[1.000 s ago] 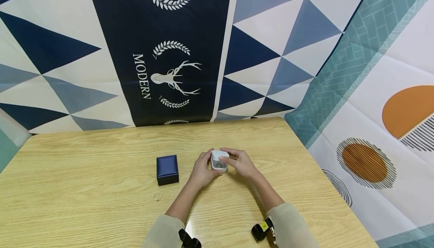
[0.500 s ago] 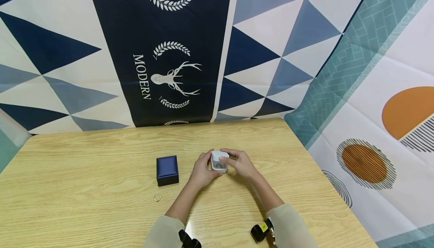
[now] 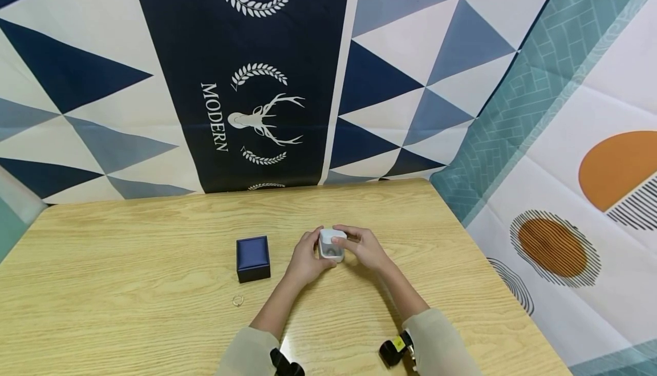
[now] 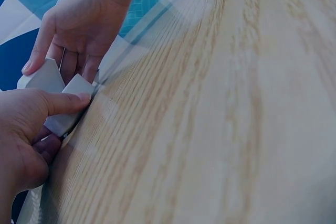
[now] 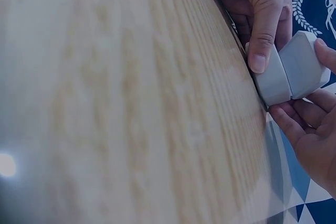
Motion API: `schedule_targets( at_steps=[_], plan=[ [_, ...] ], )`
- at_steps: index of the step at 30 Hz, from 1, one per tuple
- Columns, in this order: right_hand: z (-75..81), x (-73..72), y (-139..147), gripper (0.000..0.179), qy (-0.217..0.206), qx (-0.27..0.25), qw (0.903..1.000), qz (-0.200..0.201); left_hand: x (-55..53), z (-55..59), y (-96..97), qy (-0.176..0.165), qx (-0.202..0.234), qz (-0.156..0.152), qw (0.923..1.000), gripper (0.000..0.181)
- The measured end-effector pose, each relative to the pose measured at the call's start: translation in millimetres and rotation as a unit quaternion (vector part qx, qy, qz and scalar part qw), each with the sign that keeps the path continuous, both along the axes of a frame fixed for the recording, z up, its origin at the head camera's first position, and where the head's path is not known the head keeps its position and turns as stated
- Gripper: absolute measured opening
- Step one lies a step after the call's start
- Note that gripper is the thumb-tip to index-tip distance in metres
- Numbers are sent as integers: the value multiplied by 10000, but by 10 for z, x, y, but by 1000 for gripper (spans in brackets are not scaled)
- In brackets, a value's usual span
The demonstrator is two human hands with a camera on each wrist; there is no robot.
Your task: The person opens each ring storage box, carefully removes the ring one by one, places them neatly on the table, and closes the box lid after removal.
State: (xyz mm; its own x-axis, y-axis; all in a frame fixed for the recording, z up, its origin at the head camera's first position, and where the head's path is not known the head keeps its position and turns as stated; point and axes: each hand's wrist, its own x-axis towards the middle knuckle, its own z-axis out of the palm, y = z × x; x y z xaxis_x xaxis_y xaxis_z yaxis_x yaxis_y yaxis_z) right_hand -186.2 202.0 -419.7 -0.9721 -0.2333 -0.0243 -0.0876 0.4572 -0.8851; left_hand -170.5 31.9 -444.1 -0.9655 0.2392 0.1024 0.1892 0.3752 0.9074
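Both hands hold a small white hinged jewelry box (image 3: 332, 234), its lid tipped partway up and its grey inside showing in the head view. My left hand (image 3: 305, 260) grips the lower half, with the thumb pressed on its near side, as the left wrist view also shows on the box base (image 4: 66, 120). The lid (image 5: 307, 62) is pinched by my right hand (image 3: 366, 247), thumb on one face and fingers beneath. Left of the hands stands a closed dark blue box (image 3: 253, 253) with a cushioned top. A thin ring (image 3: 238, 300) lies on the table in front of it.
The light wooden table (image 3: 128, 262) reaches back to a patterned wall cloth (image 3: 267, 119). Another printed cloth (image 3: 564, 307) hangs along the right edge. Black wrist cameras sit at the sleeves, one by the right sleeve (image 3: 438, 339).
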Motion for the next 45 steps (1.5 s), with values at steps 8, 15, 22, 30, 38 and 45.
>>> schedule_targets(
  at_steps=[8, 15, 22, 30, 38, 45],
  plan=[
    [-6, -7, 3, 45, 7, -26, 10000, -12, 2, -6, 1, -45, 14, 5, 10000, 85],
    [-26, -20, 8, 44, 6, 0, 10000, -26, -8, -6, 6, -100, 32, 2, 9999, 84],
    [38, 4, -9, 44, -145, 7, 9999, -22, -4, -5, -1, -108, 8, -3, 9999, 84],
    [194, 81, -50, 43, -118, 49, 9999, 102, -14, -15, 1, -102, -35, 18, 9999, 84],
    [-1, -18, -4, 44, -36, 7, 10000, -59, -22, -31, 7, -39, -26, -18, 10000, 85],
    [12, -15, -15, 43, -31, -29, 10000, -89, -26, -42, 1, -15, -14, -28, 10000, 85]
  ],
)
